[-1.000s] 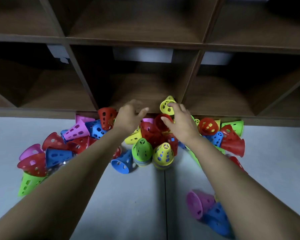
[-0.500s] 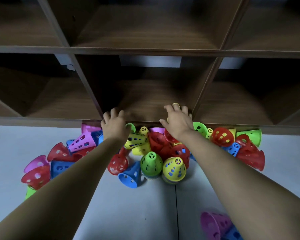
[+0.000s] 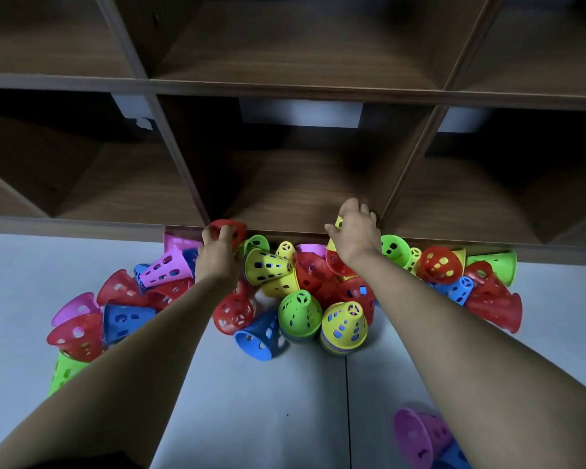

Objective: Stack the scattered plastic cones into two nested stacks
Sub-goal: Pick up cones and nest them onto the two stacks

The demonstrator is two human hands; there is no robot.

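Observation:
Many perforated plastic cones in red, yellow, green, blue and pink lie scattered on the pale floor against the shelf foot. Two short nested stacks stand upright in front: one topped by a green cone (image 3: 300,309), one topped by a yellow cone (image 3: 343,324). My left hand (image 3: 217,252) grips a red cone (image 3: 229,228) by its rim at the shelf edge. My right hand (image 3: 354,235) holds a yellow cone (image 3: 338,222), mostly hidden under the fingers. A blue cone (image 3: 259,336) lies on its side beside the green stack.
A dark wooden shelf unit (image 3: 301,194) with open cubbies rises right behind the pile. A pink cone (image 3: 416,434) and a blue one lie apart at the lower right. Bare floor (image 3: 268,407) stretches between my forearms.
Both hands moved up toward the shelf edge. My left hand has picked up a red cone; my right hand still holds the yellow one.

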